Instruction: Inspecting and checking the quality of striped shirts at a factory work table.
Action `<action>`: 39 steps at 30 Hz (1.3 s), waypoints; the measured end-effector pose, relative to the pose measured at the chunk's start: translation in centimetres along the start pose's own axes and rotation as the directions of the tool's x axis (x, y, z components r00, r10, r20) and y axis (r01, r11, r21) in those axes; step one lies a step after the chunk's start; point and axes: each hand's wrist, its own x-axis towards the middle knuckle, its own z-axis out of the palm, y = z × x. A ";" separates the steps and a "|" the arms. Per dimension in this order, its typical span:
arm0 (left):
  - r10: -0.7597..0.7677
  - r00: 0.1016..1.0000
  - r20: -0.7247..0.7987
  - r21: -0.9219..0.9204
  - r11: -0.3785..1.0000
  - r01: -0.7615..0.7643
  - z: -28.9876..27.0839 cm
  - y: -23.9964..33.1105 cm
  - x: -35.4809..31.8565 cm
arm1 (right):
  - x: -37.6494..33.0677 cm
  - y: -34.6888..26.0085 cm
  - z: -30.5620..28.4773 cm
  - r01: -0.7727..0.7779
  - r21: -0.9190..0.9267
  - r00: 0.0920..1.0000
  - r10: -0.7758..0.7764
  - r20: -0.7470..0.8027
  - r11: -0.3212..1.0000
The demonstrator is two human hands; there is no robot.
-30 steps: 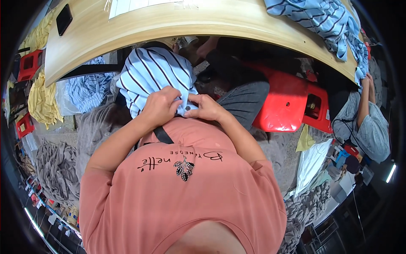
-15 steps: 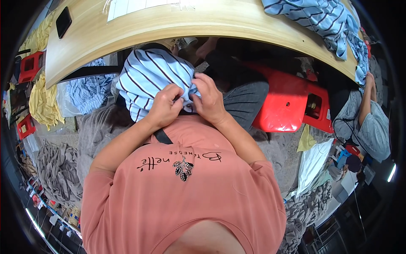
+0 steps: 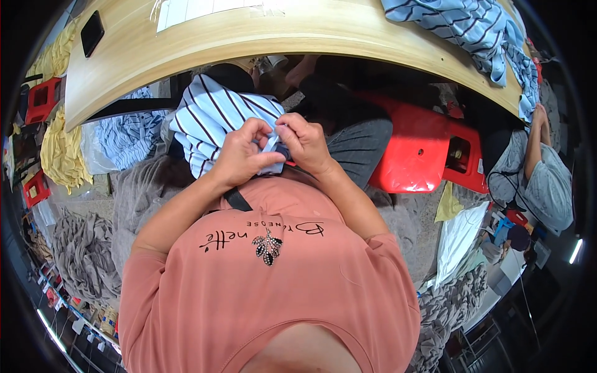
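A light blue garment with dark and white stripes (image 3: 208,118) lies bunched over my lap, below the table's near edge. At its right end my left hand (image 3: 244,155) is curled around a narrow blue edge of the cloth, its thumb and index finger somewhat apart. Close beside it, my right hand (image 3: 306,144) pinches the same edge between thumb and bent fingers. The hands almost touch, and a short strip of the cloth shows between them. Fingertips partly hide what they grip.
A wooden table (image 3: 249,46) curves across the front, bearing a black phone (image 3: 92,33) and another striped garment (image 3: 460,31). To the right stands a red stool (image 3: 413,149). Yellow cloth (image 3: 64,152) and grey cloth (image 3: 87,248) lie heaped at left. Another person's arm (image 3: 538,140) shows far right.
My left hand has turned, with its thumb and index finger wider apart. My right hand has shifted slightly and closed into a pinch. A light blue edge of the cloth now shows between them.
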 end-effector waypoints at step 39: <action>-0.493 0.828 -0.268 -0.694 0.695 0.190 -0.3 -1.1 2.5 | -0.3 -2.8 1.9 0.138 -0.081 0.984 -0.127 0.124 0.987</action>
